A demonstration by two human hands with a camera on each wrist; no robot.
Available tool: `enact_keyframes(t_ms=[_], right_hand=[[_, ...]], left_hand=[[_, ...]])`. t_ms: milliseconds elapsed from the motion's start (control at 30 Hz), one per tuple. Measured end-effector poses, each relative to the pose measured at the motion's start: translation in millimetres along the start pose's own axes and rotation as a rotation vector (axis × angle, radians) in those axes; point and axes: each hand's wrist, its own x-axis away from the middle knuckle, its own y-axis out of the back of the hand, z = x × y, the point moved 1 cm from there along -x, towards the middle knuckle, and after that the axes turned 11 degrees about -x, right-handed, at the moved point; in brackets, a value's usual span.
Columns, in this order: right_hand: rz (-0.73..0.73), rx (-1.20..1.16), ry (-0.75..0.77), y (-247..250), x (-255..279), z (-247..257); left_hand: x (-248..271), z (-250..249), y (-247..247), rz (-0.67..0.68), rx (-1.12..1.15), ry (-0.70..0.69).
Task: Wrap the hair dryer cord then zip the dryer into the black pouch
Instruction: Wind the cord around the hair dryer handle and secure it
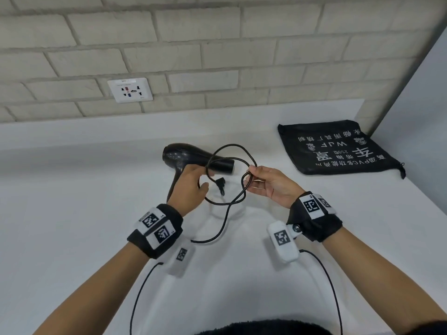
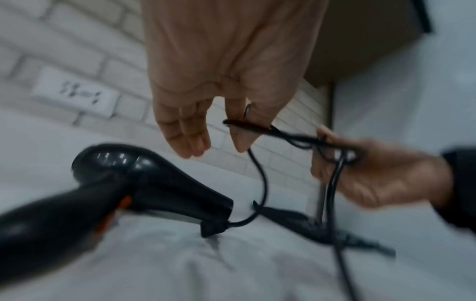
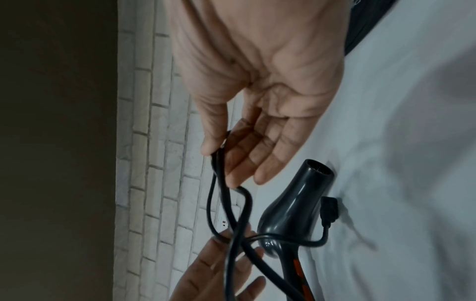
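Note:
The black hair dryer (image 1: 191, 157) lies on the white counter (image 1: 72, 213), nozzle to the right and handle towards me. Its black cord (image 1: 232, 146) hangs in loose loops between my hands, just above the dryer. My left hand (image 1: 206, 180) pinches the loops between thumb and forefinger (image 2: 239, 130), its other fingers straight. My right hand (image 1: 249, 175) pinches the loops' right side with thumb and index finger (image 3: 219, 150). The plug (image 1: 221, 184) rests on the counter under the loops, beside the nozzle (image 3: 329, 209). The black pouch (image 1: 338, 148) lies flat at the back right.
A white wall socket (image 1: 130, 90) sits in the brick wall behind the counter. A grey side wall (image 1: 423, 105) closes the right end, just past the pouch. Thin black wrist-camera cables (image 1: 333, 286) hang from both my forearms.

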Motion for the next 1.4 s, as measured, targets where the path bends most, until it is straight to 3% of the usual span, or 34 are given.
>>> enact_keyframes(t_ms=[167,333,500,667,867,1000,1133,1267,1400], right_hand=[[0.039,0.063,0.01,-7,2,1],[0.11,0.179,0.021,-8,6,4],[0.163,0.445,0.043,-18,10,5],[0.169,0.658,0.125,-21,5,3],[0.027,0.75,0.135,-7,-4,1],[0.026,0.518,-0.026,2,-1,6],[0.049,0.405,-0.094,6,-3,6],[-0.143,0.286,-0.053,10,-11,4],[-0.28,-0.074,-0.038,22,-15,2]], left_hand=[[1,-9,10,0.201,0.778,0.32],[-5,2,28,0.339,0.793,0.331],[-14,8,35,0.495,0.759,0.404],[-14,2,38,0.463,0.584,0.246],[-14,5,36,0.435,0.912,0.307],[-8,20,34,0.414,1.177,0.4],[1,23,37,0.407,1.102,0.36],[10,22,34,0.259,0.887,0.271],[22,27,29,0.089,0.995,0.316]])
